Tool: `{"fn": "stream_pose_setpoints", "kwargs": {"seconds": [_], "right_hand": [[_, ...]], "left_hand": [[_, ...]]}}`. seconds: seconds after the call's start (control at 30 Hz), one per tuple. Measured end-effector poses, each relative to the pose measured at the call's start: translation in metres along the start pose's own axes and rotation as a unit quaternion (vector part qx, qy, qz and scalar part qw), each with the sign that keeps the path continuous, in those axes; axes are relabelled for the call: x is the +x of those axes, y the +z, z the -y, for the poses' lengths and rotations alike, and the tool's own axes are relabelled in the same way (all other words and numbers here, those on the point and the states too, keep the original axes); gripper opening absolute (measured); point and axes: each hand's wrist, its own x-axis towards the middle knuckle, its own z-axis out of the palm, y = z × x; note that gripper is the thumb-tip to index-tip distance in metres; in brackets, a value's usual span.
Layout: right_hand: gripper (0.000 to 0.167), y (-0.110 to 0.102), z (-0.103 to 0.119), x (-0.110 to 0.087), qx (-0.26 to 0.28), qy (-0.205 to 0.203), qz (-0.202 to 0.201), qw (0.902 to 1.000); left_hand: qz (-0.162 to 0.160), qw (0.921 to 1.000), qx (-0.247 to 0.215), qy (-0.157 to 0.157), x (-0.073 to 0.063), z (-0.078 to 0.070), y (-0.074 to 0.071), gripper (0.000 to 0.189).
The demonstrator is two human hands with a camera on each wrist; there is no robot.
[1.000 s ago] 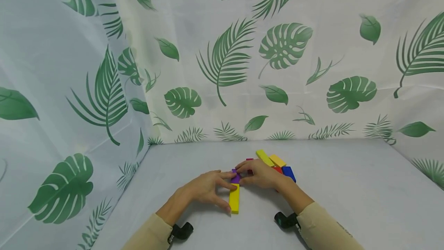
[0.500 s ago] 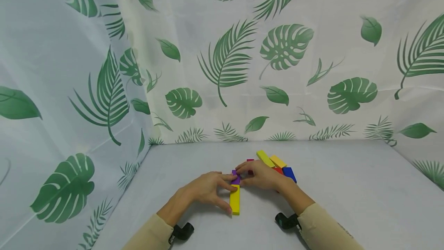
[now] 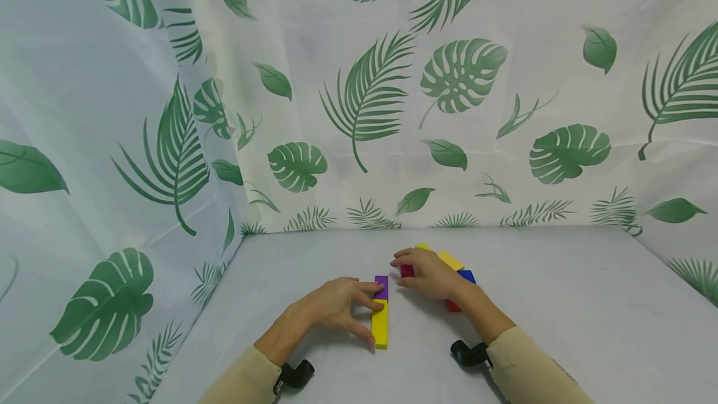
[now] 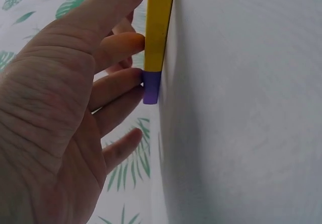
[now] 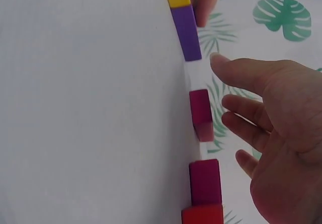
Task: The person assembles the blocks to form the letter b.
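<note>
A yellow block (image 3: 379, 329) and a shorter purple block (image 3: 384, 290) lie end to end on the white table, the purple one farther away. My left hand (image 3: 339, 304) rests against their left side, thumb by the near end of the yellow block. Its other fingers are spread, some touching the yellow and some the purple. My right hand (image 3: 430, 274) hovers over the crimson block (image 5: 200, 108), fingers apart, holding nothing. In the right wrist view, a gap shows between its fingers and that block.
Right of the pair is a loose group of blocks, partly behind my right hand: a yellow-green block (image 3: 422, 246), an orange-yellow block (image 3: 451, 260), a blue block (image 3: 467, 275) and a red block (image 3: 453, 307). Leaf-patterned curtains (image 3: 387, 192) border the table at the back and sides.
My right hand has let go of the purple block and moved right, over the crimson block. My left hand stays at the yellow and purple blocks.
</note>
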Motion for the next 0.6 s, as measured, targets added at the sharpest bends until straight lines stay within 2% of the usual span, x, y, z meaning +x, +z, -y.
{"fn": "stream_pose_setpoints", "kwargs": {"seconds": [0.27,0.6], "right_hand": [[0.046,-0.0042,-0.0007,-0.0064,-0.012,0.026,0.004,0.9996],[0.050,-0.0030,-0.0089,-0.0067,-0.052,0.024,0.007,0.9983]], "left_hand": [[-0.004,0.9996,0.023,0.014,-0.0019,-0.0039,-0.0005,0.069],[-0.001,0.9999,0.008,0.011,-0.0021,-0.0045,-0.0007,0.068]]}}
